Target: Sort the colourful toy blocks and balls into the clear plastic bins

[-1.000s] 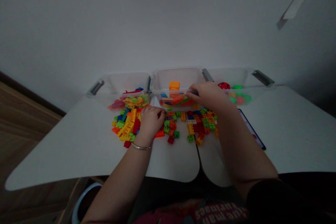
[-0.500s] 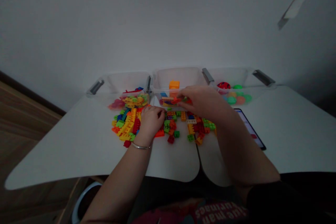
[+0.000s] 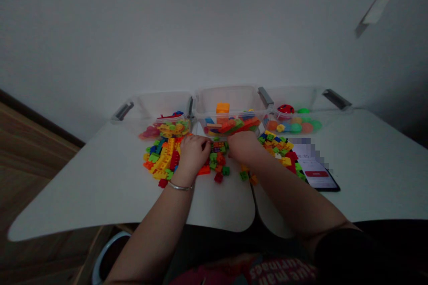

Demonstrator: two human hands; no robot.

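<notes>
My left hand [image 3: 195, 153] rests on the left part of a spread of coloured toy building bricks [image 3: 163, 160], fingers curled, thumb toward the middle. What lies under its fingers is hidden. My right hand [image 3: 244, 146] is down among the bricks right of centre, just in front of the middle clear bin [image 3: 230, 90]. Its fingers are bent downward and closed, and I cannot make out what they hold. Small green and red bricks [image 3: 219, 160] lie between the two hands. More bricks [image 3: 279, 147] lie beyond and beside my right forearm.
A left clear bin [image 3: 163, 94] holds yellow and red pieces. The middle bin holds bricks, an orange block [image 3: 222, 107] among them. Coloured balls [image 3: 306, 125] are in the right clear bin [image 3: 297, 91]. A phone [image 3: 317, 171] lies at the right. A gap [image 3: 255, 205] divides the tabletops.
My right hand has moved from over the middle bin down toward me into the bricks. The red piece at its fingers is no longer there. My left hand has stayed in place.
</notes>
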